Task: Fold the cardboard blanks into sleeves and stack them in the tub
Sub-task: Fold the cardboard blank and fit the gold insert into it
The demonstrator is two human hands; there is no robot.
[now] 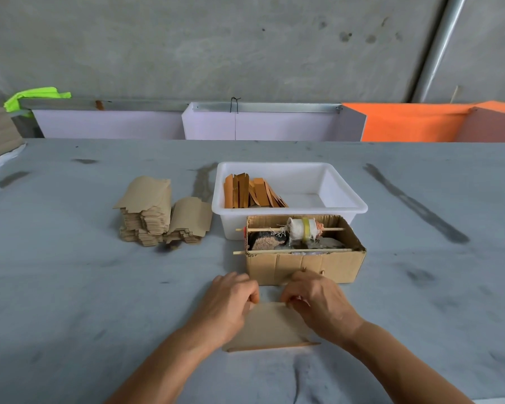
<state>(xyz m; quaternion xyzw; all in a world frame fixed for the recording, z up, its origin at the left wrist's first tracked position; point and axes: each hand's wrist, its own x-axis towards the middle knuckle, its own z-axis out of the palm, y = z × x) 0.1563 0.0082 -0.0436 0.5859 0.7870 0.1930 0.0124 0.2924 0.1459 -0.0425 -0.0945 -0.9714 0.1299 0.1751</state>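
Fingers (252,295) of both hands on flat brown blank (270,328)

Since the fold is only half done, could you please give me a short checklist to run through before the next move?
1. Both hands on the blank: ok. The left hand and right hand pinch the far edge of the cardboard blank.
2. Blank flat on the table: ok at its near edge; the rest is partly hidden.
3. Crease straight: cannot tell, the fingers cover it.
4. Room in the white tub: ok. The folded sleeves fill only its left side.
5. Way to the tub: not ok. The cardboard box stands between.
6. More blanks at hand: ok, the stack lies on the left.
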